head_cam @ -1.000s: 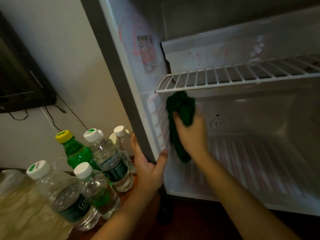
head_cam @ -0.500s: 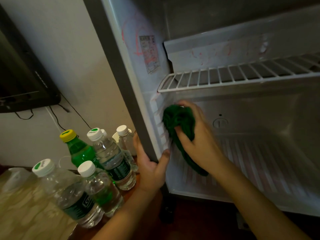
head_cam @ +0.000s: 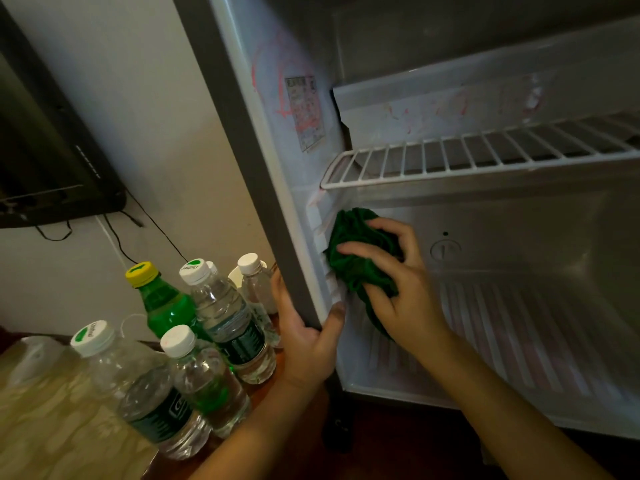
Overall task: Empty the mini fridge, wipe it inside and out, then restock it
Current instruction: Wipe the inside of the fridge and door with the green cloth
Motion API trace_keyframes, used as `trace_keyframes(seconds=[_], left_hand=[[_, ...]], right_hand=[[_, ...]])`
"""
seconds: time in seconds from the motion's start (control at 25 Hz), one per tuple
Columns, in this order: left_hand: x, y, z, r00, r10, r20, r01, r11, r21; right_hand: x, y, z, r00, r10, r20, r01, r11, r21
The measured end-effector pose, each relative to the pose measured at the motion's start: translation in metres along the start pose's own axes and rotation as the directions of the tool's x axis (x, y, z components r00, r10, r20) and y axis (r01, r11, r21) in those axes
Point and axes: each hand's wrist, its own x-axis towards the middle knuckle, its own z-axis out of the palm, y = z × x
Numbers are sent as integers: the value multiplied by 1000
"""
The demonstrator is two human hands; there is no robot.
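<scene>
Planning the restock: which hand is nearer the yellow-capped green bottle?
Left. The left hand grips the mini fridge's front edge, to the right of the yellow-capped green bottle. The right hand is farther right, inside the fridge, pressing the green cloth to its wall.

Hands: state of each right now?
Left hand: grips the fridge at its front edge.
Right hand: holds the green cloth against the inner side wall.

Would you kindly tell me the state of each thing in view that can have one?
Mini fridge: open, emptied.
Wire shelf: in place, bare.
Green cloth: bunched, pressed on left inner wall.
Right hand: grips the cloth.
Left hand: holds the fridge's left front edge.
Water bottles: standing, capped.
Green bottle: standing, capped.
</scene>
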Motion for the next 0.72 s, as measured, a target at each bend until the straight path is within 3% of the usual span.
trace_keyframes(seconds=[0.2,0.32,0.44,0.6,0.72], left_hand=[[0,-2,-1,1000,5,2,-5,1000,15],[1,0,0,1000,3,-1,-3,1000,16],[-1,1,1,1000,14,-16,-14,1000,10],[2,-7,0,1000,15,17,-14,1000,-23],[2,-6,0,1000,15,19,-15,1000,12]], right_hand=[[19,33,12,990,-121,-67,109,981,-162],[40,56,18,990,6,-139,-27,989,-148],[24,30,20,978,111,-176,-127,989,-79],[-17,-20,17,994,-51,-93,47,998,-36],[-4,4,21,977,-174,-123,151,973,-173]])
